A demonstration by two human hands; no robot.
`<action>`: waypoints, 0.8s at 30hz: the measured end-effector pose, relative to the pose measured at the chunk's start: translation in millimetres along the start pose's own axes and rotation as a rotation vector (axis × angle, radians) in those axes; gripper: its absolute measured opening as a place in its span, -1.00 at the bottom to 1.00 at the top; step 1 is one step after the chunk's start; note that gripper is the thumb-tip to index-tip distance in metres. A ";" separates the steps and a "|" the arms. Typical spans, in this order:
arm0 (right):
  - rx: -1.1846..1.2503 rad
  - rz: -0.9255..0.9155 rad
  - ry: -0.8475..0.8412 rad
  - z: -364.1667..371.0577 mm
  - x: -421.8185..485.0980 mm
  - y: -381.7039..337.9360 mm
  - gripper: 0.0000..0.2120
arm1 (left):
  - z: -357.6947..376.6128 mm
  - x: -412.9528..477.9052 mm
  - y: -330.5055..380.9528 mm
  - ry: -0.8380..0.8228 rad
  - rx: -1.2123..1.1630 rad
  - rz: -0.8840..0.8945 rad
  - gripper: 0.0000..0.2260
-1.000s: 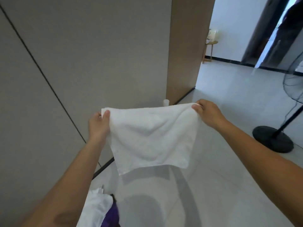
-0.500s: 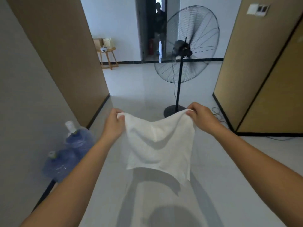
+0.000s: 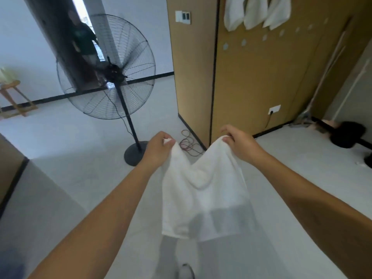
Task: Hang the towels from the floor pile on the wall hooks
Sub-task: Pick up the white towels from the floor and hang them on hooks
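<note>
Two hands carry one white towel (image 3: 203, 198) by its top corners: the left hand (image 3: 159, 150) has its grip pinched on the left corner, the right hand (image 3: 239, 143) has its grip bunched on the right corner. The cloth sags between them and hangs free above the floor (image 3: 80, 178), touching nothing else.

Three towels (image 3: 255, 13) already hang high on the tan wall panel (image 3: 261, 77), and below them runs a slanting row of small pale wall hooks (image 3: 244, 42) — these look bare, though they are too small to read well.

The risks, as I judge them: the slack middle could miss a hook, so the towel would slide off when either grip lets go. A corner could also slip from a loose pinch on the way. Underfoot, a red cable (image 3: 189, 143) lies coiled near the panel's corner beside the standing fan (image 3: 108, 69) — a careless step there could snag it.
</note>
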State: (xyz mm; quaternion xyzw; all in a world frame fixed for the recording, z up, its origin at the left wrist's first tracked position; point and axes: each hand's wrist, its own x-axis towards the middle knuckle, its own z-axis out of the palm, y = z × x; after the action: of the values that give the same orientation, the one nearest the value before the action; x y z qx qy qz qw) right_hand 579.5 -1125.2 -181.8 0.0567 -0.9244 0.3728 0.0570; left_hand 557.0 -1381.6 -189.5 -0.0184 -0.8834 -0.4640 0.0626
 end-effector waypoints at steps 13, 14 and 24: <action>-0.409 0.307 0.224 -153.1 90.8 139.8 -0.71 | 173.5 221.3 108.8 -0.360 -0.109 0.085 -0.87; -0.388 0.324 0.249 -161.1 97.7 146.0 -0.73 | 184.3 234.9 113.6 -0.403 -0.105 0.126 -0.85; -0.389 0.425 0.165 -252.5 147.8 234.1 -0.69 | 314.4 330.4 194.9 -0.675 0.262 0.456 -0.71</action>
State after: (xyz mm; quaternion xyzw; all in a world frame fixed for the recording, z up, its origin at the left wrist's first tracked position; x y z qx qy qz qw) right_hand 415.1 -791.2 -139.2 -0.1805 -0.9619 0.1957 0.0624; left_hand 217.7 -1020.7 -164.5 -0.3562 -0.8791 -0.2901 -0.1273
